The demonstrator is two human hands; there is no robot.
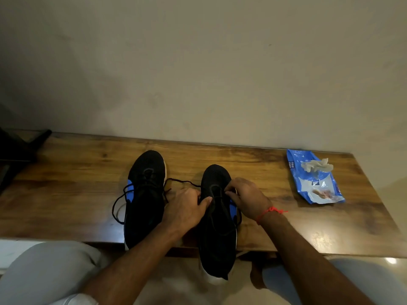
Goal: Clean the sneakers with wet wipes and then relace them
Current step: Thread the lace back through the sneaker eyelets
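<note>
Lacing stage by the look of it, since the crumpled used wipe (317, 166) is parked on top of the blue wet wipes pack (313, 179) over at the right end of the wooden bench (66, 183), well away from the shoes. Both black sneakers sit side by side on the bench, toes pointing at the wall. The left sneaker (144, 194) has its lace hanging out in loose loops on both sides, so that one looks unfinished too.

The work is on the right sneaker (214, 227), whose heel hangs off the near edge of the bench. The left hand (186, 208) is curled over the tongue area from the left and seems to be gripping the lace (182, 182) that trails off toward the other shoe. The right hand (246, 198) pinches at the eyelet row on the shoe's right side, fingertips bent in tight; I can't tell if it's got a lace end or just the eyelet edge.

My two cents for doing this bit well: keep one hand pinning the shoe so it doesn't slide off that edge, feed the tip straight through, pull both sides even before moving up a row, and keep that trailing lace clear of the other shoe's loops so they don't tangle
</note>
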